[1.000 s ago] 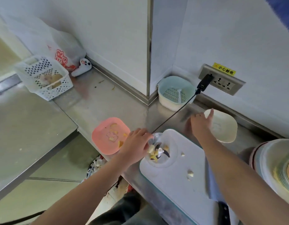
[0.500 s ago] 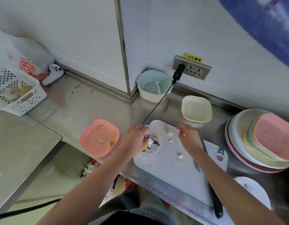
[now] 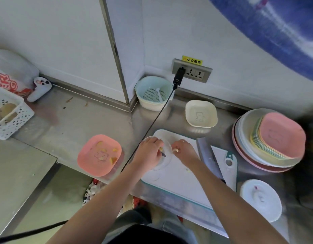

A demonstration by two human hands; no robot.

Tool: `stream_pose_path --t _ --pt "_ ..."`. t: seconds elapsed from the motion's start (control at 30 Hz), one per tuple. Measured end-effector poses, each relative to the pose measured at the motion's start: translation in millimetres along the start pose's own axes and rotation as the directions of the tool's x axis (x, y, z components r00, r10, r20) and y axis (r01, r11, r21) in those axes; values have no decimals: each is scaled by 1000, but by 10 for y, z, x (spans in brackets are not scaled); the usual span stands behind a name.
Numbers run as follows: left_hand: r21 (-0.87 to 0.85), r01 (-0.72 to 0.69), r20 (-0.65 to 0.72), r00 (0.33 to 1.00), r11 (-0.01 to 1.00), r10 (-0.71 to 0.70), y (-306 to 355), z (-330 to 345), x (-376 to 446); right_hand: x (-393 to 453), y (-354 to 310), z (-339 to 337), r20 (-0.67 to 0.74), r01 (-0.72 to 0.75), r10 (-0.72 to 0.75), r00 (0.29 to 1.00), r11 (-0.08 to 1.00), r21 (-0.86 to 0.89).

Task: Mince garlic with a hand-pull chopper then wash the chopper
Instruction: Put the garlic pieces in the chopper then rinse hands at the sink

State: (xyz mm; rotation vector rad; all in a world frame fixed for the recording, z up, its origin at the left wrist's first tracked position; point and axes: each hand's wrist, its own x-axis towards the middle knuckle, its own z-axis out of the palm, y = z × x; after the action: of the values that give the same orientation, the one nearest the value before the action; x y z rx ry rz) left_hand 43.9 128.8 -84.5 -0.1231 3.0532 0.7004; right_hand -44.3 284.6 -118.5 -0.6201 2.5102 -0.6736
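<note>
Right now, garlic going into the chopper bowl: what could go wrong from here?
1. The left hand grips the chopper bowl with fingers near the dark blade inside; a cut is possible while the right hand drops in the garlic piece.
2. The black cable runs right past the bowl; a snag might tip it.
3. The cleaver lies on the cutting board beside the right forearm; brushing its edge seems possible.

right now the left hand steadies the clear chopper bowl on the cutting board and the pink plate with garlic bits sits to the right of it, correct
Not quite. The head view shows the pink plate to the left of the chopper bowl, off the cutting board. The rest holds: the left hand steadies the bowl on the board.
</note>
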Motion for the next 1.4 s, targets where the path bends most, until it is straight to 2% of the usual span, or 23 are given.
stream_pose_path --t 0.07,0.1,0.17,0.2,0.23,0.27,0.33,0.37,0.43,0.53,0.67,0.77,0.83,0.9,0.97,1.03,1.1,1.17,1.23,1.27,1.33,1.4 --pt "-15 -5 18 1000 1000 5 35 -24 44 -43 -19 17 -88 -69 76 993 995 72" --pt "-76 22 6 1000 997 -21 95 -42 73 -85 -39 6 -153 -104 133 979 978 181" --pt "-364 153 -57 981 919 -186 326 -118 159 -239 -124 -91 -291 -115 282 914 869 481" --pt "-527 207 -60 958 824 -279 464 -159 220 -344 -166 -159 -342 -73 345 874 790 609" --pt "-661 262 6 939 703 -344 601 -190 291 -465 -183 -225 -382 -15 386 840 721 693" --pt "-751 332 145 926 571 -348 748 -201 369 -603 -194 -298 -419 40 403 813 681 731" --pt "-790 502 474 864 353 -167 1036 -168 490 -912 -154 -433 -478 94 438 761 656 749" --pt "-760 571 586 809 310 -52 1180 -158 528 -1064 -107 -498 -502 96 470 726 653 751" --pt "-692 634 705 697 344 134 1445 -85 585 -1361 35 -608 -552 60 533 641 682 729" --pt "-645 586 758 576 491 307 1914 83 557 -1826 273 -699 -622 -29 557 551 758 652" --pt "-609 466 773 530 642 349 2733 368 256 -2553 559 -795 -704 -87 579 412 794 602" --pt "-632 183 702 547 753 456 3440 641 -139 -3215 825 -836 -756 -125 595 273 801 586" --pt "-646 21 665 507 763 548 3936 840 -486 -3727 1043 -820 -776 -178 604 184 797 578" --pt "-652 -40 666 446 757 598 4404 1054 -900 -4294 1245 -758 -765 -249 637 96 759 601" --pt "-667 -67 676 367 742 640 4807 1280 -1337 -4856 1389 -634 -741 -245 672 2 718 651" --pt "-673 -100 686 287 733 668 5138 1470 -1773 -5372 1473 -494 -702 -212 707 -84 675 706" --pt "-674 -50 711 229 737 665 5419 1599 -2161 -5846 1549 -364 -661 -158 735 -153 642 750" --pt "-668 -7 726 212 744 654 5672 1715 -2468 -6271 1680 -257 -562 -48 789 -249 570 820" --pt "-676 -37 718 190 736 669 5884 1889 -2682 -6607 1965 -143 -417 64 838 -351 466 883" --pt "-678 -51 716 178 733 675 5981 1968 -2765 -6733 2170 -97 -363 70 845 -392 420 905" --pt "-662 -33 737 150 749 659 6142 2097 -2900 -6906 2593 -107 -361 -26 843 -400 383 923" --pt "-613 63 790 80 788 608 6267 2152 -3005 -6973 3000 -245 -403 -121 855 -326 385 915"
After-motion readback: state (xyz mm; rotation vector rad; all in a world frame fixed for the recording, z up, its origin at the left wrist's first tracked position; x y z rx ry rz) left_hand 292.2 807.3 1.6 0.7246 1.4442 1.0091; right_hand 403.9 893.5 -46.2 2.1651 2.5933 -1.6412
